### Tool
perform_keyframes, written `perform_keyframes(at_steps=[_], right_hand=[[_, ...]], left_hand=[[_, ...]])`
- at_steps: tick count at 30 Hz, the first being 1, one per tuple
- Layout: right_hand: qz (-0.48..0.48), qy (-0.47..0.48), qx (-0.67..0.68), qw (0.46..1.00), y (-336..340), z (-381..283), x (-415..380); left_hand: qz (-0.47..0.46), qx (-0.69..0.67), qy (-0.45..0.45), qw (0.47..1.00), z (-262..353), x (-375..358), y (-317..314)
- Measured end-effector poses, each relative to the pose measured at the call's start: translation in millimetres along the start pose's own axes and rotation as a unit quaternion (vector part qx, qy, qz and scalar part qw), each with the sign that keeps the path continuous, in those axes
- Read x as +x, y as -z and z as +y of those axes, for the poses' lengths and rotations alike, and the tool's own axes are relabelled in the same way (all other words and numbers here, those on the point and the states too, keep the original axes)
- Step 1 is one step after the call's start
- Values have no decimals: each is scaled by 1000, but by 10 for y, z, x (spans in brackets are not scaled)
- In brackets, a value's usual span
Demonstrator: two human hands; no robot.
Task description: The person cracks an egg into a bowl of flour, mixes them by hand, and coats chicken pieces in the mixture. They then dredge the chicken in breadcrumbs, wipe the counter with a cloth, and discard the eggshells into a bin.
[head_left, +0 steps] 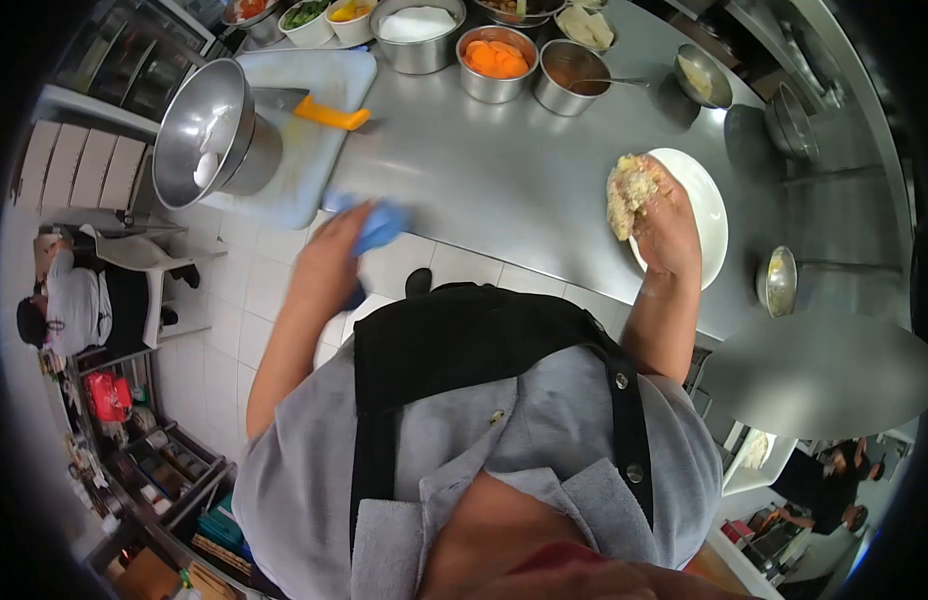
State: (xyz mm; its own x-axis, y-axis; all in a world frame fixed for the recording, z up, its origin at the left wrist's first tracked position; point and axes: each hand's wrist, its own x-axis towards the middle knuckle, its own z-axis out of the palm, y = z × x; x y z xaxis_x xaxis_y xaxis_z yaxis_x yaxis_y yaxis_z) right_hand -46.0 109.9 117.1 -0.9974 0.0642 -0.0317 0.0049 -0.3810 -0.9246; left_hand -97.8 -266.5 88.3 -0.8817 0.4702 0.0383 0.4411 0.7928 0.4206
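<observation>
My left hand (334, 255) is closed on a blue cloth (382, 226) by the front edge of the steel table (464, 190); hand and cloth are slightly blurred. On the right, my right hand (674, 225) grips a crumb-coated piece of food (629, 195) at the left side of a white plate (712, 215). Crumbs stick to my fingers, and the hand hides part of the plate. Beyond my left hand lies a white cutting board (334, 100) with a yellow-handled knife (329, 114) on it.
A steel bowl (189, 120) with white pieces inside stands tilted at the left. Along the back are a pot of orange slices (496, 60), a pot with a spoon (569, 75) and several other containers. Other people (79, 300) are in the background at left and lower right.
</observation>
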Motion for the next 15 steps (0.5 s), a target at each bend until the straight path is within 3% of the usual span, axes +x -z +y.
perform_keyframes(at_steps=[1,3,4,5,7,11,15], right_hand=[[-12,-7,-5,1000,29,19,-24],[-20,-19,-18,999,133,73,-107],[-23,-24,-23,999,174,87,-155],[-15,-33,-23,999,193,84,-209],[9,-48,-25,998,234,53,-323],[25,-55,-46,997,352,63,-472],[37,-59,-34,997,399,40,-538]], left_hand=[[37,-6,-118,992,244,207,-139],[-7,-48,-270,962,671,566,-541],[10,-86,-343,935,734,713,-1051],[-99,-8,-376,921,950,851,-1301],[-135,44,-415,899,1244,869,-1731],[-126,63,-285,948,1278,1088,-1920],[-3,122,-79,989,438,1068,-1654]])
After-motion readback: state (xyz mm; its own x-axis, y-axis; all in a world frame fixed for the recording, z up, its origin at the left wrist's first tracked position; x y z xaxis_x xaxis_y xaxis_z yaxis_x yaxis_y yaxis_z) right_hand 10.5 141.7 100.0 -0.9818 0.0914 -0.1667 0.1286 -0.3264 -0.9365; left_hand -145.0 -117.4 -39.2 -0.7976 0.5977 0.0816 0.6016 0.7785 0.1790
